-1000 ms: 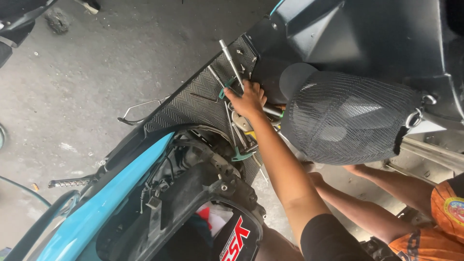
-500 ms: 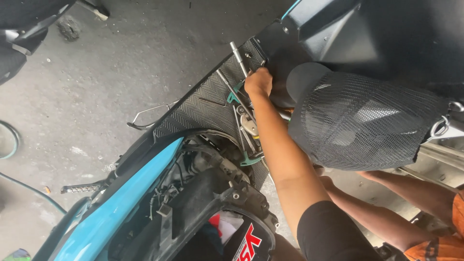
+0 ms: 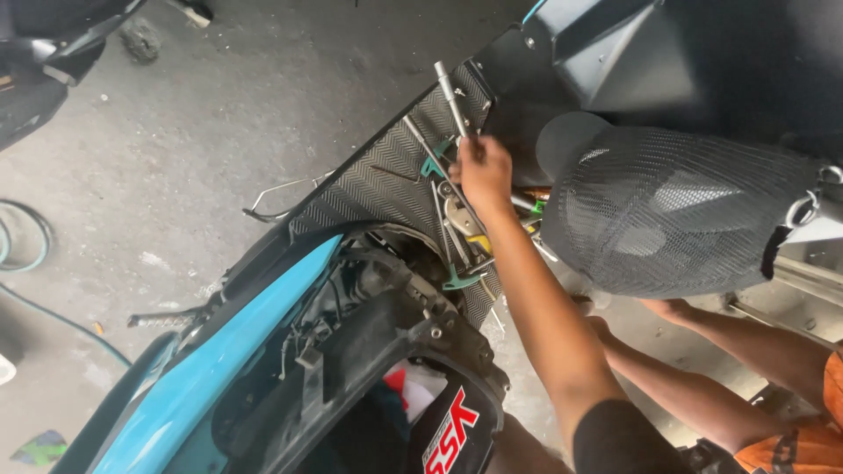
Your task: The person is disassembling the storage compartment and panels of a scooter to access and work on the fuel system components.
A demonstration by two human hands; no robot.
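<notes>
long metal socket tool (image 3: 453,98): lies slanted on the patterned black footboard (image 3: 369,189) of a scooter, its upper end pointing toward the dark front panel (image 3: 606,53), its lower end under the fingertips of a hand. right hand (image 3: 485,171): reaches along an outstretched bare arm from the lower right; fingers curled together at the lower end of the tool. whether they pinch the shaft or only rest on it cannot be told. left hand: not in view. other tools (image 3: 457,219): a loose cluster on the same footboard, just beside and below the hand, including teal-handled pieces and thin rods; judged to be laid there because the flat board serves as a tray within arm's reach. black mesh cap (image 3: 676,215): worn by a second person bent low beside the scooter, hiding part of the footboard; that person's bare arms (image 3: 702,369) extend below the cap toward the machine's underside. blue body panel (image 3: 228,360): runs to the lower left, with the opened engine bay (image 3: 378,298) beside it. grey concrete floor (image 3: 176,132): background, with a hose (image 3: 26,254) at the left edge.
</notes>
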